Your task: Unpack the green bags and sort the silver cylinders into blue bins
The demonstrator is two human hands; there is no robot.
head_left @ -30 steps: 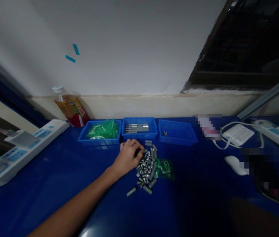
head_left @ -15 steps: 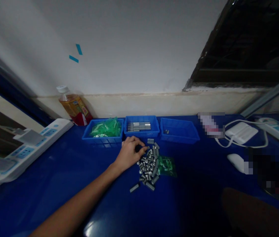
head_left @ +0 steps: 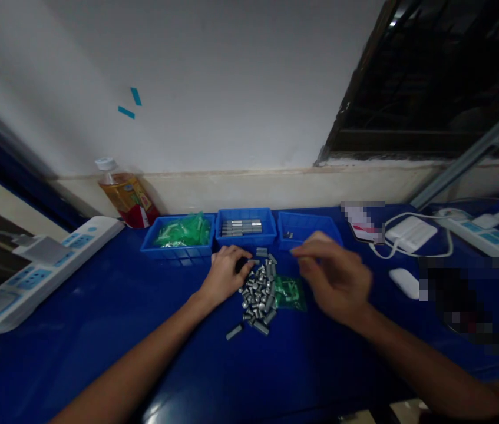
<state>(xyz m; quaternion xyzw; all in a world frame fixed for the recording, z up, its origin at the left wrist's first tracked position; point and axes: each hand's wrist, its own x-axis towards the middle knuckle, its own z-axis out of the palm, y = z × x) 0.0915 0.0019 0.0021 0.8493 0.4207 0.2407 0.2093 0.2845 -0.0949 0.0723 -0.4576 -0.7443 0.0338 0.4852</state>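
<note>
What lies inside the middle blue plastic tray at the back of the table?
The middle blue plastic tray holds a neat row of grey metal cylinders lying flat. Its front wall hides the near floor.

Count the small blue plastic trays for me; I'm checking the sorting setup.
3, side by side by the wall: the left blue plastic tray holds green bags, the middle tray holds grey metal cylinders, the right tray looks nearly bare, partly behind the right hand.

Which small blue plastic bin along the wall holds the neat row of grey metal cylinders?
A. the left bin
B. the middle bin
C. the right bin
B: the middle blue plastic bin holds the neat row of grey metal cylinders, lined up side by side.
</note>
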